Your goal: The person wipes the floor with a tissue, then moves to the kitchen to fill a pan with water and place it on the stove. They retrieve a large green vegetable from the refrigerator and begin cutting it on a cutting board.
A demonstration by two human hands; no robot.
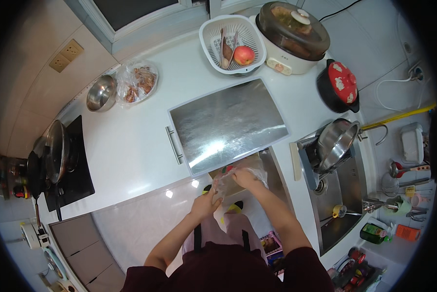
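Below the front edge of a metal cutting board, both hands are on a clear plastic bag. My left hand grips the bag's left side, with the fingers pointing up. My right hand is closed on its upper right part, and more of the film spreads to the right of it. Something red and green shows by the bag's top. What else the bag holds cannot be told. Behind it, part of a light brown surface shows under the board's edge.
A white colander with an apple, an electric pot and a red-lidded pot stand at the back. Left are a steel bowl, bagged food and a hob with pans; right is the sink.
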